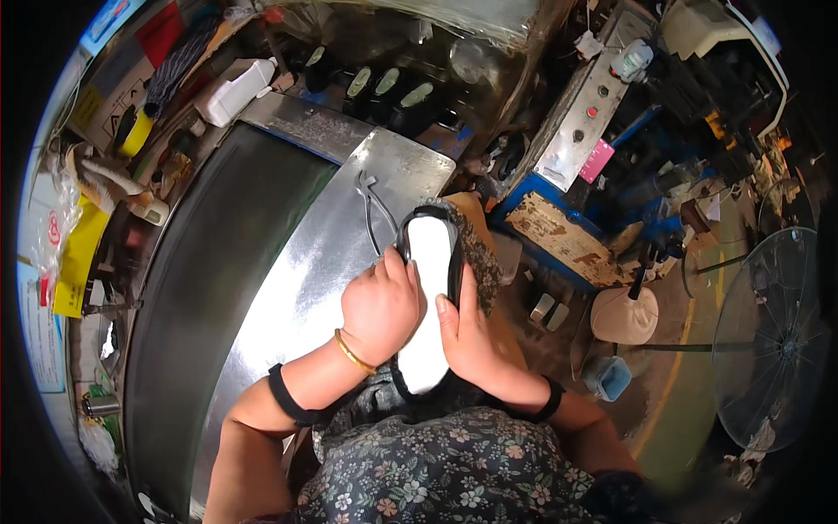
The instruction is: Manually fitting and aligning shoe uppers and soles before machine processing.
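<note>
Here we are, right at the floral apron, and just beyond it we have the shoe, its white underside turned up and its rim black. We see it held between both hands above the lap, close beside the metal ledge. The left hand has its fingers curled in, grasping the shoe's left edge; the right hand grasps the other edge, thumb laid toward the white face, fingers along the side. What lies under the shoe, we can't quite make out.

Now past the hands: pliers on the metal ledge, handles pointing toward the shoe, with the dark belt running to the left. Farther out, we spot a white jug, and off to the right, a panel with buttons.
</note>
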Available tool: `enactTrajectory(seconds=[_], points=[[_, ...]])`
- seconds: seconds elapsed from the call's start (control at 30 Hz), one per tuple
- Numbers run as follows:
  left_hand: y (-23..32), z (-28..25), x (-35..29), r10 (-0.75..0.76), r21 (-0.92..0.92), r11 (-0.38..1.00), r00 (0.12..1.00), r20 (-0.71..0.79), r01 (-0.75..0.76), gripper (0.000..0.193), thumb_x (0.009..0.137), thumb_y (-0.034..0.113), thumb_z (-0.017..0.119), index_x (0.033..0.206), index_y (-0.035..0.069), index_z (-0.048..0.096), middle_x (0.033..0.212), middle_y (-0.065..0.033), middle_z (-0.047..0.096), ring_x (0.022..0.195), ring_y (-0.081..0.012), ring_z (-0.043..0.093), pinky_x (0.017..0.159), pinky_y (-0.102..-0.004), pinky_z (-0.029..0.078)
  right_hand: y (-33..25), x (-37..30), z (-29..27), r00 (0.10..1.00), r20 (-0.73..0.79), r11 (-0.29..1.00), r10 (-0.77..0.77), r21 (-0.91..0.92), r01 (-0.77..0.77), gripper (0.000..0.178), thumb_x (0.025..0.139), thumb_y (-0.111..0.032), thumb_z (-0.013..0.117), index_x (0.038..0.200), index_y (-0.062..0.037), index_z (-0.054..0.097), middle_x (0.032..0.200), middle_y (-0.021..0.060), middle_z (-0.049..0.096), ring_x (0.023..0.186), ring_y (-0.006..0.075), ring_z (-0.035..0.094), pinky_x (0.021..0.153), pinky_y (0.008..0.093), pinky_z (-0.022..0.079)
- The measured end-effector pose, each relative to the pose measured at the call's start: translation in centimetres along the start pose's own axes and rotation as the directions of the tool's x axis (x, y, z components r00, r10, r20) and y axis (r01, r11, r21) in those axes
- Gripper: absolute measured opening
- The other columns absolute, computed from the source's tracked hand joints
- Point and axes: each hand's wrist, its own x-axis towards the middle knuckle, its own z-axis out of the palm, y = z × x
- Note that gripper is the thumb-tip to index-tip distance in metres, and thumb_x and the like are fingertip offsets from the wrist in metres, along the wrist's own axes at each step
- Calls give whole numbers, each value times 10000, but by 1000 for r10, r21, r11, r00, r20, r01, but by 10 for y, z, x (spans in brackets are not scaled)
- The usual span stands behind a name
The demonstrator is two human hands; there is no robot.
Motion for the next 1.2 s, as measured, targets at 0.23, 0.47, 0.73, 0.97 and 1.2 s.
enactTrajectory(seconds=[0.23,0.47,0.73,0.97,1.2], points=[[-20,54,-44,-392,-814,488,912,120,316,341,1031,169,412,1278,-30,536,1148,-188,639,1063,-266,616,959,-338,456,19,-9,10,964,-171,979,-204,-31,202,621,1017,-191,419,1481,86,114,1437,370,327,1313,483,400,1074,460,345],[-14,36,37,-154,-803,-365,820,551,471,427,1038,373,419,1240,35,586,1089,-50,633,966,-132,594,902,-254,461,30,-14,-2,964,-46,964,-263,-37,262,626,1038,-242,380,1491,77,89,1465,326,325,1375,431,339,1119,433,283],[-11,31,37,58,-886,340,933,356,317,245,939,165,623,1145,34,611,1112,-31,627,1048,-179,579,936,-286,437,2,75,-46,989,62,831,-134,551,78,588,1058,-403,334,1465,21,330,1498,127,382,1403,208,320,1162,337,228],[-18,49,34,86,-913,73,910,406,401,356,964,223,595,1265,37,556,1268,-69,560,1185,-188,506,1031,-304,363,-3,74,-30,968,-60,963,-244,101,249,351,1058,-267,384,1183,-12,590,1164,114,635,1124,218,582,999,330,418],[-8,51,44,84,-938,142,940,330,317,273,944,160,616,1186,34,596,1156,-59,577,1099,-159,529,994,-276,385,5,72,-56,950,113,931,-290,264,253,361,1051,-160,344,1340,-3,494,1366,120,514,1312,216,442,1101,330,311]])
